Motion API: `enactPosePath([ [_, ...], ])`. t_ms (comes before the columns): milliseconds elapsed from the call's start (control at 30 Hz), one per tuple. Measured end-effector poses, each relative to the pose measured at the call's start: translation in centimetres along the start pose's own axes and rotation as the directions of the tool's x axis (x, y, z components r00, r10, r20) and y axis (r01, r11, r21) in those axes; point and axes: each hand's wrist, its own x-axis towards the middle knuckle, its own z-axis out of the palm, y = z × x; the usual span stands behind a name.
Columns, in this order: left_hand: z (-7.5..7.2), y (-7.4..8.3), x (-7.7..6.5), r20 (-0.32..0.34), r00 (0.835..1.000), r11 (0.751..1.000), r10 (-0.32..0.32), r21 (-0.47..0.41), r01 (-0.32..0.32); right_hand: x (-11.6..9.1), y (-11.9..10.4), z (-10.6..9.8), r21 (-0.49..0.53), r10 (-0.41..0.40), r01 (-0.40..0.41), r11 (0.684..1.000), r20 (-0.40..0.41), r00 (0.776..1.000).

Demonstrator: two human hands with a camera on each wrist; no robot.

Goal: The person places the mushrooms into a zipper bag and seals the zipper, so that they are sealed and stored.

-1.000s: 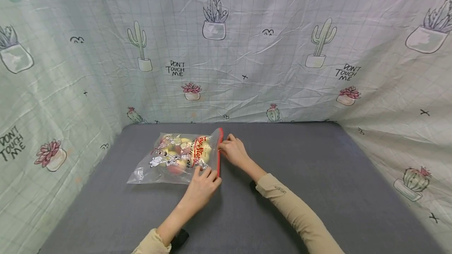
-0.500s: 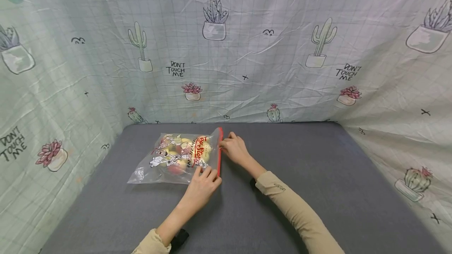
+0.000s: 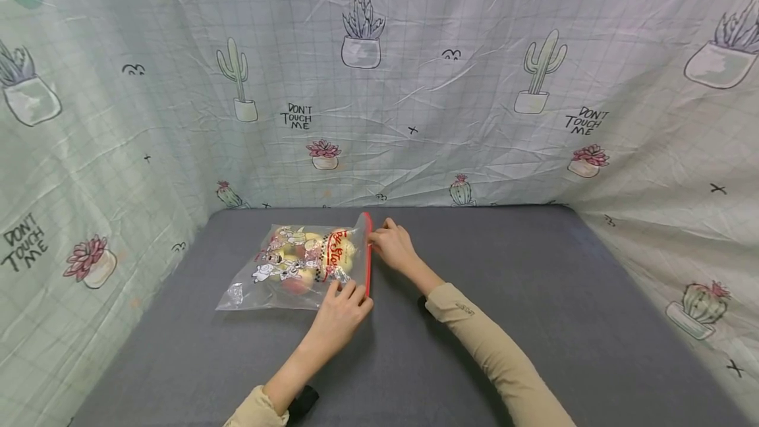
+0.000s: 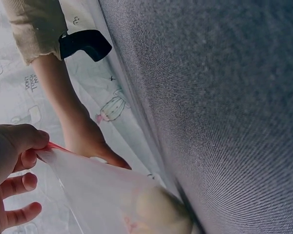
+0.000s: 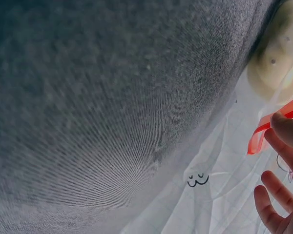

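A clear zip bag (image 3: 243,292) with printed cartoon figures and red lettering lies on the grey table. Several round yellow-and-red fruits (image 3: 296,281) show through its plastic. The red zip edge (image 3: 368,269) runs along the bag's right side. My left hand (image 3: 340,315) pinches the near corner of that edge between thumb and forefinger, the other fingers loosely spread, as the left wrist view shows. Toward the far end, my right hand (image 3: 394,248) pinches the red strip (image 5: 256,139) between thumb and forefinger. In the right wrist view, a short end of the strip sticks out beyond the fingers.
The grey table top (image 3: 504,269) reaches to a hanging cloth (image 3: 415,84) printed with cacti, which closes off the back and both sides. Dark wrist-worn devices (image 4: 88,44) sit below the sleeves.
My right hand has slid a little along the red zip edge, away from me toward the far corner. The left hand has kept its place at the near corner.
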Motion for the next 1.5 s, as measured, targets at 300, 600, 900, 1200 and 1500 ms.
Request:
enactPosePath([
  [300, 0.1, 0.1, -0.1, -0.002, 1.0, 1.0, 0.005, 0.019, -0.005, 0.5, 0.2, 0.2, -0.042, -0.03, 0.03, 0.999, -0.018, 0.999],
  [600, 0.1, 0.1, -0.1, 0.007, 1.0, 1.0, 0.009, 0.025, -0.009, 0.9, 0.9, 0.7, -0.093, -0.068, 0.065, 0.994, -0.038, 0.997],
  [900, 0.2, 0.2, 0.0, -0.006, 1.0, 0.999, 0.009, 0.032, -0.009, 1.2, 1.2, 1.0, -0.125, -0.089, 0.084, 0.989, -0.041, 0.995],
  [1200, 0.3, 0.3, -0.1, -0.002, 1.0, 0.999, 0.009, 0.034, -0.009, 1.5, 1.6, 1.4, -0.136, -0.078, 0.072, 0.988, -0.039, 0.996],
  [1500, 0.2, 0.4, -0.2, 0.0, 1.0, 0.999, 0.011, 0.031, -0.011, 1.7, 1.7, 1.7, -0.125, -0.069, 0.063, 0.99, -0.048, 0.996],
])
